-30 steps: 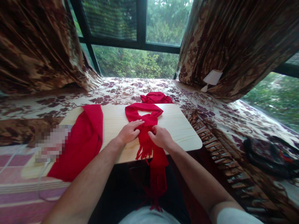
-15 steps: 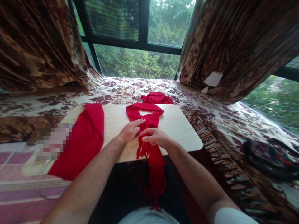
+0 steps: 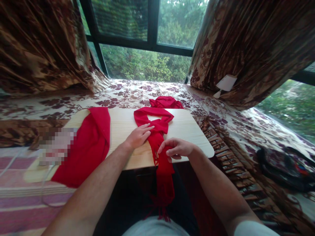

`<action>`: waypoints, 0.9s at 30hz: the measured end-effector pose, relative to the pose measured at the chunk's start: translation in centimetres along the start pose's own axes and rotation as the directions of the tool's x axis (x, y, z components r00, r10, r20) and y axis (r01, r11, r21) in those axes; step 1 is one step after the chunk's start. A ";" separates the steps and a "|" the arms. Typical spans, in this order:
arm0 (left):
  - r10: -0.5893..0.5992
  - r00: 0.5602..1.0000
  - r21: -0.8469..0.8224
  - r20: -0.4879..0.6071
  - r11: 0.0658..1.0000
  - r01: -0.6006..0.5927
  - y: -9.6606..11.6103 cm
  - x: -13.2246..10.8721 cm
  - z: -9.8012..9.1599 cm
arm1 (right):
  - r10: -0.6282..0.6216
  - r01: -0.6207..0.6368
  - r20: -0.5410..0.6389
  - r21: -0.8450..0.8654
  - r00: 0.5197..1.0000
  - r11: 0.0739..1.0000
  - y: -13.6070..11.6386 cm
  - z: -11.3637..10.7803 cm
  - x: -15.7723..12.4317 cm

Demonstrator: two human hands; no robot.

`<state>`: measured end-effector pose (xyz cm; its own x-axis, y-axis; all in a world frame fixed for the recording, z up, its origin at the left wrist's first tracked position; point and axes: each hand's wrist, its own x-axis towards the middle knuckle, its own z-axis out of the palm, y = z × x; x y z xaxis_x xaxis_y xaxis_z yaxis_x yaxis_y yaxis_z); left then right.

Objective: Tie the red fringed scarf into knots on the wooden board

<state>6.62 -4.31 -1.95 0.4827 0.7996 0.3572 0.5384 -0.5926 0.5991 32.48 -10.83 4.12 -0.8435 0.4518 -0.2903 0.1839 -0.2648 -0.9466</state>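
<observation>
A red fringed scarf lies looped on the pale wooden board, with one end hanging over the front edge toward my lap. My left hand rests flat, fingers spread, on the left side of the scarf where its ends cross below the loop. My right hand hovers over the hanging part near the board's front edge, its fingers curved and apart, with nothing seen between them. A shorter fringed end lies beside the longer one, partly behind my right fingers.
A folded red cloth covers the board's left part, beside a blurred-out item. Another red cloth lies beyond the far edge. A small white lamp and a black bag are on the right.
My right hand has moved right and slightly down, off the crossing of the scarf. The short fringed end has shifted right. My left hand stays on the scarf.
</observation>
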 end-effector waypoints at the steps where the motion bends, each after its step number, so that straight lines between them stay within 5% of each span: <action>1: 0.004 1.000 0.000 0.002 1.000 -0.004 -0.1 0.0 0.0 | 0.016 -0.015 0.025 -0.057 1.000 0.998 -0.2 -0.1 -0.3; 3: 0.011 1.000 -0.003 0.012 1.000 -0.011 -0.3 0.0 0.0 | 0.036 -0.053 -0.084 -0.210 0.996 0.976 -0.7 -0.1 -0.3; 4: 0.011 1.000 -0.002 0.019 1.000 -0.011 -0.4 0.0 0.0 | 0.012 -0.082 -0.231 -0.300 0.973 0.950 -1.0 0.0 -0.1; 6: 0.008 0.999 0.000 0.032 1.000 -0.008 -0.6 0.1 0.0 | -0.158 -0.170 -0.576 -0.474 0.802 0.864 -1.3 0.3 0.7; 8: 0.005 0.999 0.000 0.041 1.000 -0.005 -0.7 0.1 0.0 | -0.357 -0.258 -0.736 -0.577 0.576 0.775 -1.4 0.6 1.8; 10: 0.006 0.999 0.002 0.045 1.000 -0.006 -0.5 0.1 -0.1 | -0.435 -0.289 -0.752 -0.615 0.496 0.734 -1.3 0.9 2.9; 13: 0.006 0.999 0.013 0.038 1.000 -0.006 -0.1 0.1 -0.2 | -0.394 -0.326 -0.741 -0.619 0.545 0.715 -0.8 1.0 4.1; 16: 0.001 0.999 0.024 0.032 1.000 -0.002 0.2 0.1 -0.3 | -0.370 -0.362 -0.754 -0.607 0.542 0.707 -0.2 0.7 4.9; 24: 0.020 0.999 0.038 0.031 0.999 -0.021 -0.6 0.2 0.2 | -0.001 -0.311 -0.788 -0.245 0.616 0.918 0.2 1.1 5.9; 27: 0.027 0.999 0.033 0.027 0.999 -0.028 -0.6 0.1 0.2 | 0.019 -0.317 -0.789 -0.224 0.614 0.922 0.5 1.7 6.1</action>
<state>6.51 -3.86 -2.44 0.5154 0.7805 0.3539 0.5475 -0.6176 0.5647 26.56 -9.64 2.14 -0.1157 0.9446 -0.3073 0.5500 -0.1967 -0.8117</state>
